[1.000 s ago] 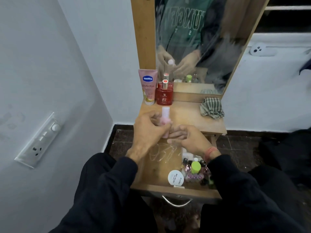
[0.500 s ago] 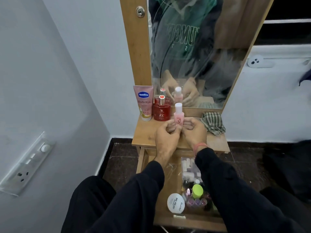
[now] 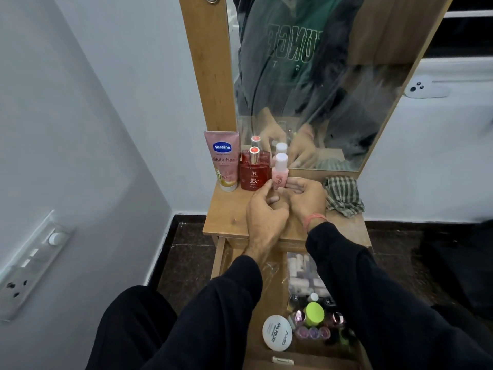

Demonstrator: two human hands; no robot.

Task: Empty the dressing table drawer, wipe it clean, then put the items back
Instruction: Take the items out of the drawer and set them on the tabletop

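A small pink bottle (image 3: pixel 280 170) with a white cap stands on the dressing table top (image 3: pixel 226 217), right beside a red perfume bottle (image 3: pixel 253 176). My left hand (image 3: pixel 266 217) pinches the pink bottle's base with thumb and curled fingers. My right hand (image 3: pixel 306 198) lies on the other side with straight fingers touching the base. Below my arms the open drawer (image 3: pixel 217 260) holds a white round nail polish tub (image 3: pixel 277 333), a green-capped bottle (image 3: pixel 314 313), several small nail polish bottles (image 3: pixel 314 333) and a clear bag of white pieces (image 3: pixel 301 271).
A pink Vaseline tube (image 3: pixel 224 160) stands at the table's back left. A crumpled checked cloth (image 3: pixel 342 194) lies at the back right. The mirror (image 3: pixel 306 76) rises behind the bottles. A wall with a socket panel (image 3: pixel 29 265) is close on the left.
Both hands carried the pink bottle up from over the drawer to the table top and set it beside the red bottle. My view tilted upward.
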